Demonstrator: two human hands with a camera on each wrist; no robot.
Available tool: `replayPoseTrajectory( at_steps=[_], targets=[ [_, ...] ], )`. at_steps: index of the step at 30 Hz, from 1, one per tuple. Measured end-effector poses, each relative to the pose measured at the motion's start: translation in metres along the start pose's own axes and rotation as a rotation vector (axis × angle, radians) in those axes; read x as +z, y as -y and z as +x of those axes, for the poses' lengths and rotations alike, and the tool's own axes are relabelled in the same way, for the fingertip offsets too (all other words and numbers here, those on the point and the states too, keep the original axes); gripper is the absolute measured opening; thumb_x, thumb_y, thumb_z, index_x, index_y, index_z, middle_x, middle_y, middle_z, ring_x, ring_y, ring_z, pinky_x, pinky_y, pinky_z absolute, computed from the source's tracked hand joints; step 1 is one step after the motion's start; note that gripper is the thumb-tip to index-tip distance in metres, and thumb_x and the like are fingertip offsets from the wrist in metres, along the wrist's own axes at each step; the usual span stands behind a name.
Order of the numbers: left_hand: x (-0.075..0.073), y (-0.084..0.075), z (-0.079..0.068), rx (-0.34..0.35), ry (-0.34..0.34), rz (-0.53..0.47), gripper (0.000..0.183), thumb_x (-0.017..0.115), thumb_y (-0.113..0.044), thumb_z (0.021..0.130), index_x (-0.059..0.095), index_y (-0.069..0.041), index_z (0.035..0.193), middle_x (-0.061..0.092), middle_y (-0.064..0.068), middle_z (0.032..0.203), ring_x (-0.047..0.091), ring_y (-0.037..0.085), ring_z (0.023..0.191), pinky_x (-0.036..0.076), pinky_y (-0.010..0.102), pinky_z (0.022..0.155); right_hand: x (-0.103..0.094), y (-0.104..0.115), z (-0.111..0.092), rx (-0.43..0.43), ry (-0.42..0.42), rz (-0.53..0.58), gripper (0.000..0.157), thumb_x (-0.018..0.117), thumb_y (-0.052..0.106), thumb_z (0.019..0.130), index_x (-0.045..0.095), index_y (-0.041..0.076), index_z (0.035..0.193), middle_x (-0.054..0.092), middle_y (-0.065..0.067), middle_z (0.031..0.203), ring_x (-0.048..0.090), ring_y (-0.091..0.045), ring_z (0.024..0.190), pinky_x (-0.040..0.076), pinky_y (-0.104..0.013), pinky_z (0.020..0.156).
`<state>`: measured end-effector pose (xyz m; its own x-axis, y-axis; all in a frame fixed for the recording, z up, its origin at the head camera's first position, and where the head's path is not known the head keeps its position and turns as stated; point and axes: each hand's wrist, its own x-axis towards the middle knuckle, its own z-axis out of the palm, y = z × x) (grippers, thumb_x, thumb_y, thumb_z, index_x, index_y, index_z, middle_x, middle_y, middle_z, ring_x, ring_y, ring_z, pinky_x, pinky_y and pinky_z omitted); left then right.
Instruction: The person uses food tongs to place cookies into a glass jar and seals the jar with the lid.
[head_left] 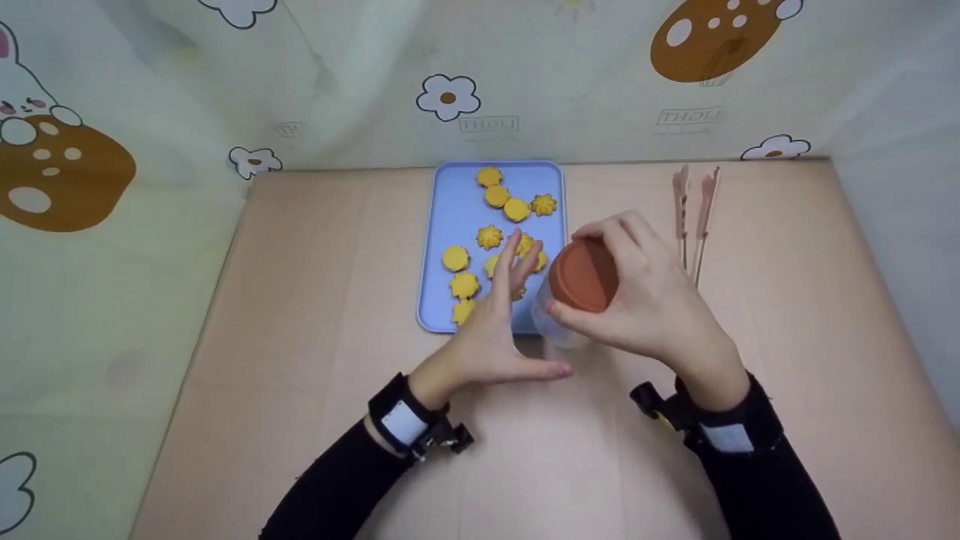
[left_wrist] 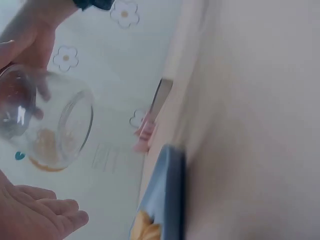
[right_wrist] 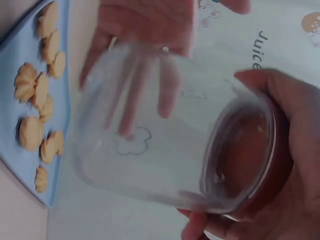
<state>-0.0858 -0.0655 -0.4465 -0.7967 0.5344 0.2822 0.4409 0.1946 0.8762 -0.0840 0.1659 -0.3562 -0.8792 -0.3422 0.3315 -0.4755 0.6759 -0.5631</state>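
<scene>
My right hand (head_left: 656, 300) grips a clear jar (right_wrist: 145, 135) by its reddish-brown lid (head_left: 586, 276), holding it tilted above the table near the tray's right front corner. Through the jar's wall in the left wrist view a tan patch shows; whether it lies inside, I cannot tell. To the left of the jar is my left hand (head_left: 491, 337), with fingers extended and thumb spread, holding nothing. It covers part of a blue tray (head_left: 442, 202). Several yellow flower-shaped cookies (head_left: 464, 285) lie on that tray, some hidden behind the left hand.
Pink-ended tongs (head_left: 705, 206) lie at the right rear of the wooden table (head_left: 315, 300). A patterned cloth (head_left: 360, 90) rises behind the table and along its sides. Both wrists wear black straps with small cameras.
</scene>
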Motion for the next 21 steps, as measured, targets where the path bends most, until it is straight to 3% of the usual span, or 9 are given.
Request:
replayPoseTrajectory(
  at_steps=[4,11,17,21],
  targets=[
    [0.013,0.001,-0.005,0.029,0.002,-0.116,0.161,0.104,-0.031,0.070,-0.020,-0.018,0.172,0.015,0.001,0.183,0.025,0.021,0.165,0.022,0.058,0.133,0.000,0.005,-0.006,-0.098,0.066,0.014,0.075,0.096,0.050,0.078,0.065,0.009,0.133,0.061,-0.005,0.124,0.062,-0.016,0.105,0.062,-0.035,0.078],
    [0.033,0.010,-0.015,0.089,-0.031,-0.304,0.149,0.103,-0.011,0.069,-0.003,-0.015,0.173,0.037,0.006,0.174,0.042,0.026,0.157,0.037,0.049,0.129,0.005,0.009,-0.012,-0.190,0.157,0.014,0.073,0.097,0.052,0.075,0.066,0.013,0.129,0.062,0.000,0.122,0.062,-0.012,0.105,0.063,-0.033,0.081],
    [0.042,0.022,-0.019,0.068,-0.061,-0.279,0.111,0.099,-0.015,0.073,0.034,-0.008,0.163,0.054,0.010,0.157,0.055,0.024,0.143,0.049,0.044,0.120,0.012,0.012,-0.014,-0.212,0.209,0.005,0.072,0.096,0.051,0.075,0.067,0.012,0.128,0.060,0.000,0.121,0.063,-0.013,0.104,0.062,-0.033,0.084],
    [0.045,0.031,-0.021,0.088,-0.075,-0.244,0.095,0.096,-0.016,0.073,0.047,-0.002,0.153,0.063,0.013,0.146,0.062,0.025,0.134,0.053,0.043,0.116,0.016,0.014,-0.016,-0.196,0.228,-0.018,0.072,0.097,0.051,0.074,0.068,0.012,0.126,0.060,0.000,0.121,0.064,-0.014,0.103,0.062,-0.034,0.085]
  ],
)
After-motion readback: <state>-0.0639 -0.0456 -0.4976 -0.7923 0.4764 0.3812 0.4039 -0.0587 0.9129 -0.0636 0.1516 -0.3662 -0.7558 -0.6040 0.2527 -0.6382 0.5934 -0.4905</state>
